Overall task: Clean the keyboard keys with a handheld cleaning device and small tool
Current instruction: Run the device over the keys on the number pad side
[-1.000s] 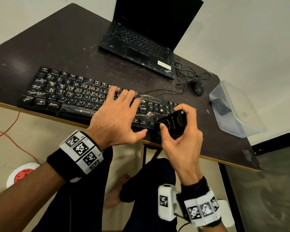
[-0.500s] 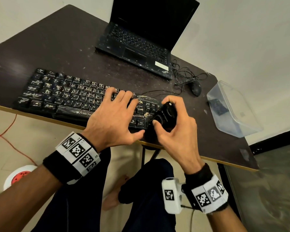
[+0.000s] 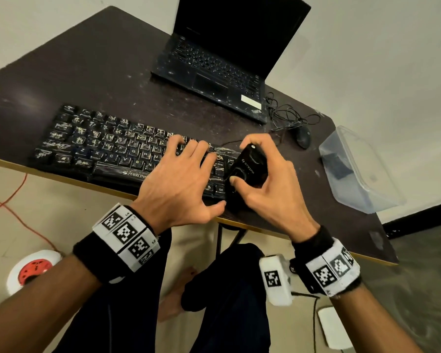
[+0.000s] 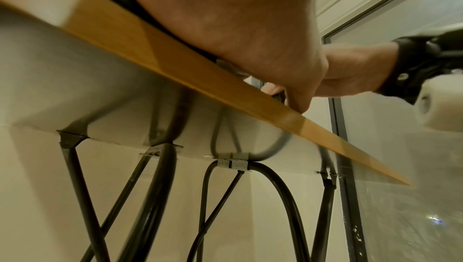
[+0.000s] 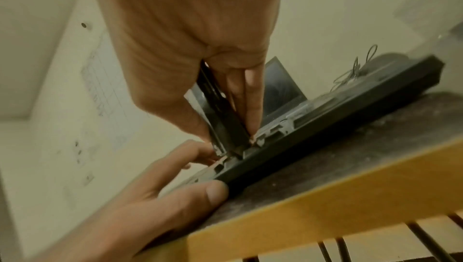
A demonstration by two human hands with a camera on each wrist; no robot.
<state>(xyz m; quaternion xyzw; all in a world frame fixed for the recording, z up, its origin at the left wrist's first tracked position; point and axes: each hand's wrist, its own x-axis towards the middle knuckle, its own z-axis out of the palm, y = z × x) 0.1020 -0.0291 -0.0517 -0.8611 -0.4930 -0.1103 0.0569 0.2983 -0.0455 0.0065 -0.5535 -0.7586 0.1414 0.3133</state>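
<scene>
A person's left hand (image 3: 178, 182) lies flat, steadying the keyboard (image 3: 107, 146), while the right hand (image 3: 270, 189) grips the black cleaning device (image 3: 250, 169), best swept slowly along each row.

Since one second ago, our right hand (image 3: 267, 189) has carried the black cleaning device (image 3: 250, 169) to the left along the keyboard (image 3: 107, 146), from its right end toward the keys just beside our left hand (image 3: 178, 184). The device now stands more upright, its lower end on the keys. The gap between our two hands has become smaller; the left thumb now lies just beside the device. Our view has also shifted a little.
</scene>
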